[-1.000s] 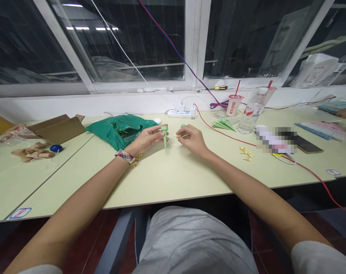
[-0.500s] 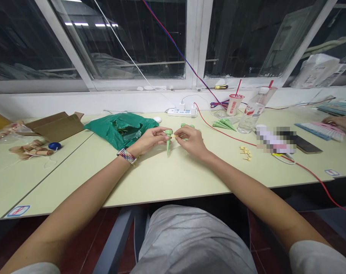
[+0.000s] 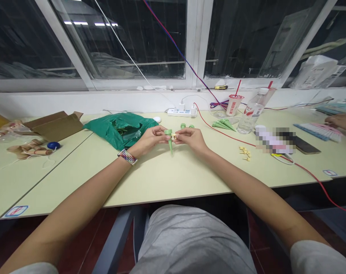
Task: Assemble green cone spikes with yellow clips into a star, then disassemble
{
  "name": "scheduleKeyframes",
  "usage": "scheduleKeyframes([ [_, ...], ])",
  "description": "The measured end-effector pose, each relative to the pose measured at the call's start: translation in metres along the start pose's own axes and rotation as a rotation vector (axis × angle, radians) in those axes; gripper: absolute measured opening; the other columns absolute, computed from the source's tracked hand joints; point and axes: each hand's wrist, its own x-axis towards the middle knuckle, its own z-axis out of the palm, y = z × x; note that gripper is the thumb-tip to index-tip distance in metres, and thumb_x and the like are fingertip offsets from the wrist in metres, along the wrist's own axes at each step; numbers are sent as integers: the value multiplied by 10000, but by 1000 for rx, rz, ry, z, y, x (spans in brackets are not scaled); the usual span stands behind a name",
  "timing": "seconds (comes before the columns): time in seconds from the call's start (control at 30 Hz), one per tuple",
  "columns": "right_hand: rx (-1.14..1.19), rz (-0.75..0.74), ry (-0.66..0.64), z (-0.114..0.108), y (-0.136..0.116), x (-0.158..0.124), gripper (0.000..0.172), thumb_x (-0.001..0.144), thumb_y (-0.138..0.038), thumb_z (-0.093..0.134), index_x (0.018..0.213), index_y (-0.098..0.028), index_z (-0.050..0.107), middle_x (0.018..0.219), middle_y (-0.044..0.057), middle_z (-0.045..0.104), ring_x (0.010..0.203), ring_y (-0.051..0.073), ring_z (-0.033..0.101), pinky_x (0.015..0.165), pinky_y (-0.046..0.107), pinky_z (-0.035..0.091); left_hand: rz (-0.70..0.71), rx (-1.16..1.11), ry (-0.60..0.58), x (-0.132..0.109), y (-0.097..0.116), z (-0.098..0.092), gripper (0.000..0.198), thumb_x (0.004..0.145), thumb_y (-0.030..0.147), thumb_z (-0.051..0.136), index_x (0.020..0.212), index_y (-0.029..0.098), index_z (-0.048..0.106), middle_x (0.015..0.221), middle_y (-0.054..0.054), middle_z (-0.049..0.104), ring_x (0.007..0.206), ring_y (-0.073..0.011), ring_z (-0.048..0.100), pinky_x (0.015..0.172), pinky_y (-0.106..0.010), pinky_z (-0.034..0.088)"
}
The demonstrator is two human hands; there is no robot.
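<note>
Between the fingers of my left hand (image 3: 150, 139) is a green plastic spike (image 3: 170, 141), a cone with a wide cap, its point downward. My right hand (image 3: 192, 139) pinches a small yellow plastic piece (image 3: 173, 136) against the spike's side, just under the cap. Fingertips partly cover where the two meet. More green spikes (image 3: 225, 124) lie behind to the right, and two green caps (image 3: 183, 125) show just beyond my right hand. Several loose yellow pieces (image 3: 245, 153) are on the table to the right of my right hand.
A torn green plastic bag (image 3: 101, 127) and a cardboard box (image 3: 53, 130) are on the left, near wooden toys (image 3: 30, 150). A water bottle (image 3: 249, 114), a cup (image 3: 234, 104) and a red cable (image 3: 218, 131) are on the right. Another person's hand (image 3: 342, 121) is at far right.
My right hand has turned slightly and its fingers have closed in on the spike's side with the yellow piece. The spike now leans a little, its tip shifted right.
</note>
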Motion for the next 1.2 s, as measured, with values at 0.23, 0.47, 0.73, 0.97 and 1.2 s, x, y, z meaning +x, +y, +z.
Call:
scheduleKeyframes([
  [0.23,-111,-105,-42,1,-6,-2,531,567,-583,992,826,-172,776,747,33,788,675,198,783,746,365,706,-13,-44,-58,-1,1,0,374,661,325,1011,774,175,688,760,-34,750,762,-191,741,801,-348,638],
  [0.47,-126,-117,-107,0,-3,-4,512,595,-597,976,812,-173,789,684,34,772,642,194,767,679,342,688,-21,24,-51,-6,6,4,408,623,333,1023,743,176,666,702,-21,725,679,-175,711,751,-346,641],
  [0.73,-121,-79,-112,1,-5,-5,455,577,-506,1007,780,-163,789,671,39,771,628,199,768,665,332,681,-12,42,-58,-9,9,9,432,592,337,1037,738,170,665,760,-53,770,733,-205,753,754,-345,641],
  [0.97,-127,-83,-118,0,-4,-4,413,595,-475,1002,777,-171,790,695,42,781,656,210,781,695,343,689,-41,47,-50,-8,8,8,432,605,345,1029,705,176,645,699,-36,735,700,-201,736,752,-356,639],
  [1.2,-116,-73,-123,1,-6,-3,434,590,-484,1002,774,-172,764,697,34,773,660,199,776,694,340,697,-67,2,-69,-6,8,8,395,629,337,1023,736,175,678,722,-23,711,730,-187,712,800,-366,626],
])
